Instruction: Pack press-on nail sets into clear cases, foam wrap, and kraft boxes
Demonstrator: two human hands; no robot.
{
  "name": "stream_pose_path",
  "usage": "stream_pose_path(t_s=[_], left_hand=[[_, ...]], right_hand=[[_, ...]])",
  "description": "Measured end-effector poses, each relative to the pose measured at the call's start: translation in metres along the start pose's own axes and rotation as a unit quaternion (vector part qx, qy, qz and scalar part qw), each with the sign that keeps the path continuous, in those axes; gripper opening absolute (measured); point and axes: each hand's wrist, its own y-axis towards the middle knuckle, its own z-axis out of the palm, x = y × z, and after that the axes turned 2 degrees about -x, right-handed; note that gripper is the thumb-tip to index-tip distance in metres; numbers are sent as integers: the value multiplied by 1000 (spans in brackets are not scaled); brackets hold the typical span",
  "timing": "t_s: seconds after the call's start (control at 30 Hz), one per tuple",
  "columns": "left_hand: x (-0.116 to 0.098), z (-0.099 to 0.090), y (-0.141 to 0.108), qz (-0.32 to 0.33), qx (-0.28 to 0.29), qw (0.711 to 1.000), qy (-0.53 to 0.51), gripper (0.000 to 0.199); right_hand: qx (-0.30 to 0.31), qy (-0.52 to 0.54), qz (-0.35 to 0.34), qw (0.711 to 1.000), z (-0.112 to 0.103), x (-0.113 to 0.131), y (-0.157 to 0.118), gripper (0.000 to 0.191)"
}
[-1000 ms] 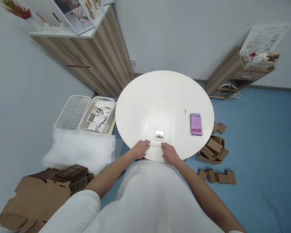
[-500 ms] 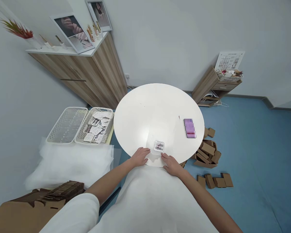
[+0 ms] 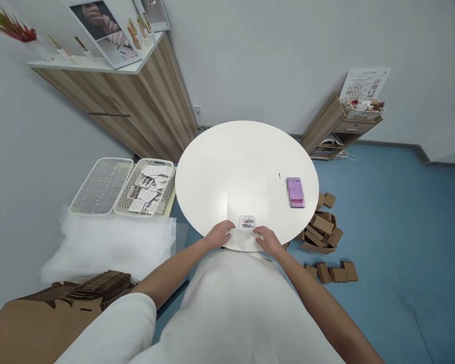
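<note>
Both open, my left hand [image 3: 219, 234] and right hand [image 3: 268, 240] seemingly readied near the twelve-o'clock case [image 3: 247, 222]; lifting likely called for pinching.

At the near edge of the oval white table [image 3: 250, 151], I see both hands leave their flatter spread: the bare left hand [image 3: 218, 235] now curves its fingers, and the bare right hand [image 3: 268, 241] arches. The right fingertips come closer to the near right corner of a small, clear, rectangular plastic case [image 3: 247, 222], perhaps touching. A second ago glare veiled its far half; now two rows of tiny dark pieces [image 3: 247, 225] show inside.
</note>
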Motion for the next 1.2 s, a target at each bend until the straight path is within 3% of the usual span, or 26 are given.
stream_pose_path(t_s=[0.27, 0.37, 0.43, 0.53, 0.6, 0.7, 0.77, 0.9, 1.0, 1.2], left_hand=[[6, 10, 13, -136, -95, 984, -61, 12], [4, 10, 19, -187, -106, 975, -55, 17], [0, 10, 20, -201, -146, 968, -37, 25], [-9, 13, 14, -153, -221, 963, 30, 42], [-15, 17, 7, -90, -177, 978, 64, 40], [-23, 27, -2, 19, 10, 999, 45, 31], [-25, 34, -1, 64, 80, 995, 18, 36], [-20, 41, 18, 41, 53, 998, 19, 54], [-9, 40, 33, 37, 46, 998, 33, 56], [-2, 34, 49, 49, 72, 991, 97, 55]], right_hand=[[-33, 23, 21, 999, 1, -3, 28, 33], [-50, 28, 42, 997, 6, -8, 36, 27], [-56, 31, 58, 996, 10, -11, 40, 25], [-69, 39, 64, 995, 15, -16, 43, 22], [-77, 44, 65, 994, 16, -18, 43, 21], [-79, 49, 70, 993, 17, -19, 44, 19], [-75, 50, 72, 993, 16, -19, 45, 18], [-82, 15, 64, 994, 13, -12, 40, 23], [-90, -52, 11, 995, 8, -4, 30, 27], [27, -125, -150, 980, 1, 11, 18, 34]])
